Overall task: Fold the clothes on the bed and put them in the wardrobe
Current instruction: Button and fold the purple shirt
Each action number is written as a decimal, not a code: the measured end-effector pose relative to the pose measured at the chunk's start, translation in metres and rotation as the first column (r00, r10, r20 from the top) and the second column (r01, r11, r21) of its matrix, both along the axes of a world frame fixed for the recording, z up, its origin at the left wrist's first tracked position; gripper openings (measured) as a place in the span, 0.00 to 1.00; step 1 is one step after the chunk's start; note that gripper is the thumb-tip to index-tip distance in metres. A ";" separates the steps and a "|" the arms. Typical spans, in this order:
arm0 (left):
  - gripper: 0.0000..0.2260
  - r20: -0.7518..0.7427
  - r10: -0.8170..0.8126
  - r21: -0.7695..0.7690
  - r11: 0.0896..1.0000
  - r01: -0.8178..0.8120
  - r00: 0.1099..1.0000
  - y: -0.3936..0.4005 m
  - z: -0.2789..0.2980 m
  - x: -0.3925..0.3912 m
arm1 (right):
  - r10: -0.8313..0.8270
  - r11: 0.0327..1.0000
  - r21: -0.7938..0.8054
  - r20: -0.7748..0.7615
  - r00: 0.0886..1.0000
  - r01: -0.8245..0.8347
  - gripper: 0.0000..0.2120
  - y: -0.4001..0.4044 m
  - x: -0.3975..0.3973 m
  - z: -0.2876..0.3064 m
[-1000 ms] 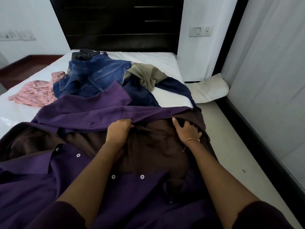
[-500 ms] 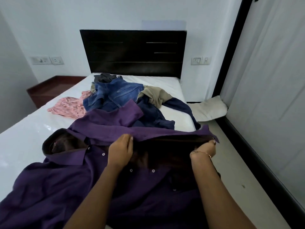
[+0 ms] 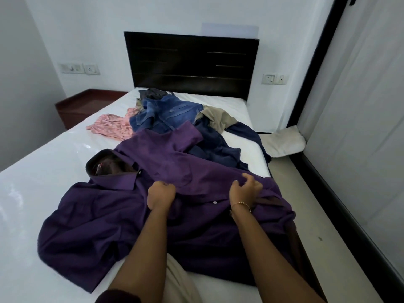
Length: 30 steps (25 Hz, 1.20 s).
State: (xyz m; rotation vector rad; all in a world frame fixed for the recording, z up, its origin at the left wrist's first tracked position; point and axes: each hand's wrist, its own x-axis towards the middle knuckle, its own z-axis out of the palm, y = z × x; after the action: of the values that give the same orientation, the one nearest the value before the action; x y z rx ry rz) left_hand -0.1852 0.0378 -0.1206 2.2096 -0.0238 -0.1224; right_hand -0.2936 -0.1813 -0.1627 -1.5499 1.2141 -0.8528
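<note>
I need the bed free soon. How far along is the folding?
Nothing looks folded yet. Both hands, left hand and right hand, are working on the purple shirt, spread open on the bed. The jeans, pink garment and navy garment still lie heaped behind it.

- Left hand (image 3: pixel 161 194): bare, no jewellery; forearm bare up to a dark maroon sleeve (image 3: pixel 118 296).
- Right hand (image 3: pixel 246 191): thin gold bracelet (image 3: pixel 240 204) with small beads at the wrist.
</note>
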 end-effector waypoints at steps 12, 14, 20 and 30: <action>0.23 0.484 -0.062 0.392 0.907 -0.153 0.873 0.123 -0.053 0.101 | 0.713 0.493 -0.305 -0.395 0.579 -0.815 0.12 0.137 0.167 -0.043; 0.23 0.430 -0.192 0.563 0.821 -0.096 0.882 0.150 -0.070 0.125 | 0.698 0.405 -0.341 -0.484 0.527 -0.849 0.17 0.151 0.193 -0.044; 0.08 0.397 -0.198 0.679 0.720 -0.141 0.896 0.244 -0.056 0.186 | 0.568 0.386 -0.370 -0.626 0.534 -0.845 0.29 0.174 0.234 -0.073; 0.05 0.277 0.357 -0.012 0.930 -0.368 0.892 0.139 -0.006 0.117 | 0.468 0.311 -0.449 -0.695 0.546 -0.838 0.14 0.201 0.256 -0.062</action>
State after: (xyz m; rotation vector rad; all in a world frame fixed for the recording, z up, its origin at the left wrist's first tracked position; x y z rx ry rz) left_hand -0.0678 0.1764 -0.1266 2.2149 0.2399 0.3969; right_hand -0.0375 0.0198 -0.2243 -2.8125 0.2439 -0.3798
